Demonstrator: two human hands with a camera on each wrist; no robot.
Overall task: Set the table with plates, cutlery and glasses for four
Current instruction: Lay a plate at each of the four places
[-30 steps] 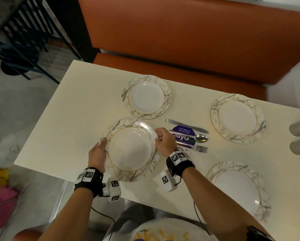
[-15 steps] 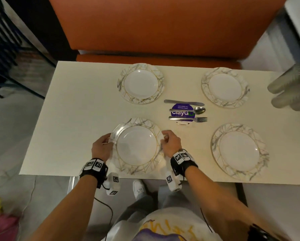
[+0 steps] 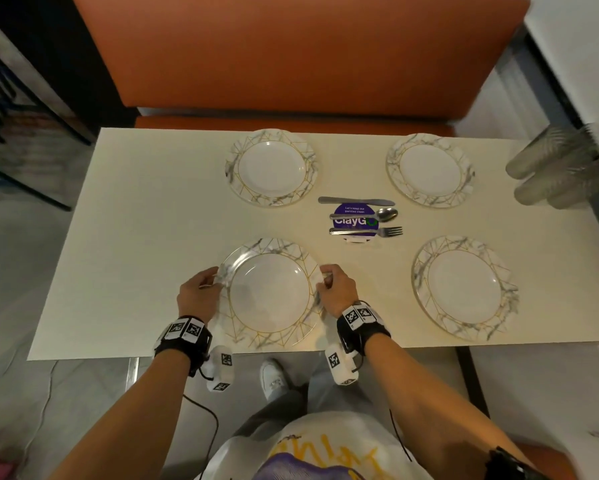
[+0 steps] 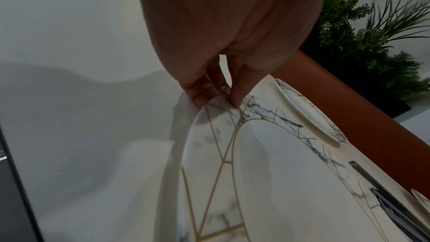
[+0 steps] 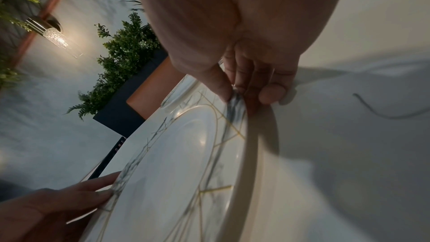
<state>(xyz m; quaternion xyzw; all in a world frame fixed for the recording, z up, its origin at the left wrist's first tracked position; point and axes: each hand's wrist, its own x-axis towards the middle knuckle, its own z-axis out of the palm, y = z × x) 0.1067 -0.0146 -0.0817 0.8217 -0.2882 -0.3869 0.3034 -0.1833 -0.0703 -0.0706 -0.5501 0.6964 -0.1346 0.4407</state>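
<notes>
Since half a second ago the near-left plate (image 3: 269,296) has barely shifted; both hands remain on its rim at the tabletop's (image 3: 145,216) near edge.

Left hand (image 3: 198,295): fingers (image 4: 204,89) and thumb pinch the plate's left rim.
Right hand (image 3: 336,292): thumb on top, fingers (image 5: 271,95) curled under, pinching the right rim.
Near-left plate: marbled border with gold lines; whether it lies quite flat on the tabletop cannot be told.
Far-left plate (image 3: 271,167), far-right plate (image 3: 430,169), near-right plate (image 3: 464,287): flat on the tabletop, well apart, one per corner.
Knife (image 3: 356,201), spoon (image 3: 377,215), fork (image 3: 367,231): parallel, between the plates, the spoon and fork lying across a purple round sticker (image 3: 356,221).
Glasses (image 3: 561,171): blurred, on their sides at the right edge.
Orange bench (image 3: 291,57): beyond the far edge.
</notes>
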